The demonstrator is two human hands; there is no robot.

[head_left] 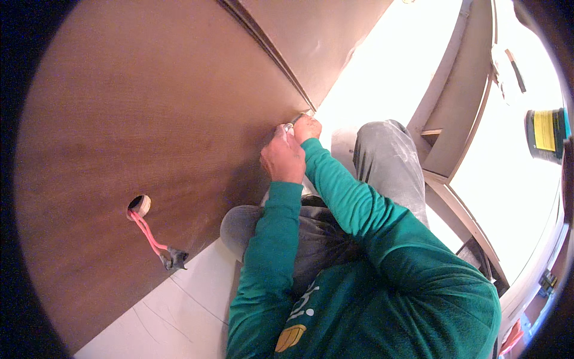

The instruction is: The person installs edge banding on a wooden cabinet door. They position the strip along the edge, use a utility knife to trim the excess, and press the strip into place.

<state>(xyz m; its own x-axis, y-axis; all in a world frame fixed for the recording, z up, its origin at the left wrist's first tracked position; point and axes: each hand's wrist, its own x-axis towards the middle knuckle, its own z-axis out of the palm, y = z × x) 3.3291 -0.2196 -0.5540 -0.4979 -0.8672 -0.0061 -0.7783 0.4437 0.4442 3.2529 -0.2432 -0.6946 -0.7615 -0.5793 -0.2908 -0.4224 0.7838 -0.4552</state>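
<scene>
My left hand (283, 157) is closed, fingers curled, close against the lower edge of a large brown wood-grain panel (155, 113). Just beyond it, my right hand (308, 127) is closed too, at the foot of the dark gap (269, 48) between this panel and a second brown panel (323, 36). A small object with a dark part and a shiny light part (289, 127) shows between the two hands. Its kind is too small and too covered by the fingers to tell.
Pink-red wires (147, 231) hang from a round hole (139, 206) in the panel, their ends wrapped in black tape (174, 259). My bent knee (388, 161) is right of my hands. Farther right stand a wooden frame (457, 90) and a dark container with a yellow label (545, 130).
</scene>
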